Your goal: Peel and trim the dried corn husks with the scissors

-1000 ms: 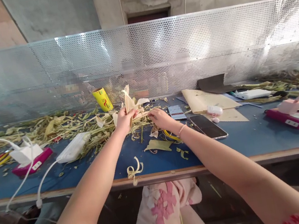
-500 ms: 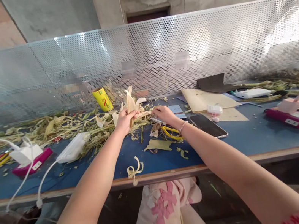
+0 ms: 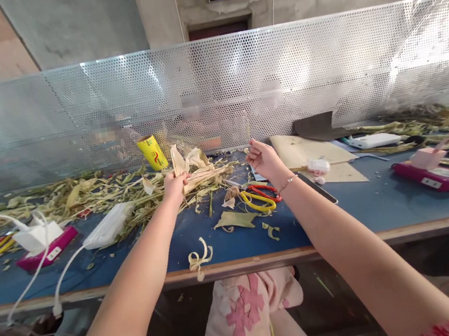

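Leaves, pale and dry, stay pinched in the left hand, its fingers closed around the bunch, just above the litter of green and straw-coloured scraps on the blue surface. And that hand has slid a little to the left over this last half second, the upright pale flaps now spread wider and leaning apart!

Big change on the other side: the right hand, a moment ago down beside the strips, is up and away to the right, well apart from the bunch. Its fingers are curled in; whether anything is caught between the fingertips, I cannot tell.

Look what that uncovers: the scissors, their yellow handle partly hidden by the wrist before, now show both red and yellow loops, lying just left of the right wrist. The forearm covers the phone instead, leaving only its right edge in sight, and the hand hides most of the light blue card.

No such drama nearer in: the flat green leaf piece and the curled strip keep their places, and the yellow tube holds its tilt at the far side.
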A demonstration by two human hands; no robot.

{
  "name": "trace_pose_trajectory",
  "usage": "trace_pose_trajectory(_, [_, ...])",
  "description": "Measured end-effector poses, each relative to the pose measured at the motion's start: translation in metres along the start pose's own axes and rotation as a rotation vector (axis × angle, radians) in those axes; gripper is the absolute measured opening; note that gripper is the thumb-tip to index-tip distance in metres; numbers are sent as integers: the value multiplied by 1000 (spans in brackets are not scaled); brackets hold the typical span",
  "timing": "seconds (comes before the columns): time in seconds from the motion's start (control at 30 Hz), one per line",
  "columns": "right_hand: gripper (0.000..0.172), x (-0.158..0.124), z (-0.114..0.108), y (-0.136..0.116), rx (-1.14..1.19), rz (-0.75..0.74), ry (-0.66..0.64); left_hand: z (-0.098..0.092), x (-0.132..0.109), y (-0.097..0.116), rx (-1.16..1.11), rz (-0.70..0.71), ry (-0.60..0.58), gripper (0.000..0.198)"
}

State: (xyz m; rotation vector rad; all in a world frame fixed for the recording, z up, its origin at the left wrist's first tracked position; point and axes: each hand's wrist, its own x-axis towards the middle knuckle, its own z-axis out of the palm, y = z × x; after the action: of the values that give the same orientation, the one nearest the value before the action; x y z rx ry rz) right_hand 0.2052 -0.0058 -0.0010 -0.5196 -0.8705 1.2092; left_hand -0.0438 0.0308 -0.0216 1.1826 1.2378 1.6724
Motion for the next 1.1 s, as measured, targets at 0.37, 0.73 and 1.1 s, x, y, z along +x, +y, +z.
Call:
trace_pose_trajectory(0.37, [31, 7, -25, -37, -78, -253, 185, -5, 0, 4, 64, 45, 91, 14])
trace_pose_trajectory(0.73, [22, 1, -6, -18, -328, -288, 161, 0, -10, 10, 27, 133, -56, 30])
trace_pose_trajectory(1.1, [12, -21, 22, 17, -1077, -323, -232, 1, -7, 14, 194, 301, -5, 23])
